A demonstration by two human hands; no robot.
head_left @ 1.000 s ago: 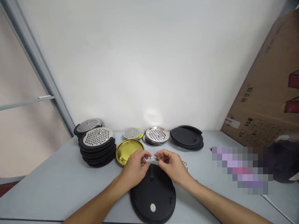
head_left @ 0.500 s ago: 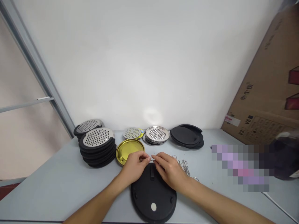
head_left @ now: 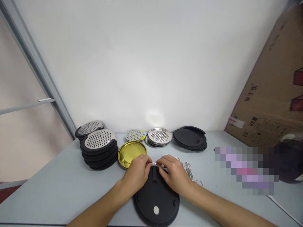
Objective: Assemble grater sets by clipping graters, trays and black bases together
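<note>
A black, rounded plastic base (head_left: 163, 195) lies at the table's front edge, with a pale oval spot low on its face and a raised strip near its top. At that top end, a thin bright metal wire piece (head_left: 154, 163) spans the gap between my two hands. My left hand (head_left: 139, 170) pinches its left end between thumb and fingers. From the other side, my right hand (head_left: 174, 171) closes its fingertips on the right end. The wire's full shape is hidden by the fingers. Several loose wire loops (head_left: 188, 169) lie just beyond my right hand.
Black holders with perforated metal discs (head_left: 100, 139) are stacked at left. A yellow round dish (head_left: 131, 153), a pile of metal grater discs (head_left: 159, 136) and black round parts (head_left: 188, 137) stand along the wall. A cardboard box (head_left: 265, 104) leans at right; a blurred patch (head_left: 243, 170) covers something.
The fingertips of both hands have shifted slightly, and more of the wire piece shows between them. My right fingertips sit a little farther right. The black base stays in place.
</note>
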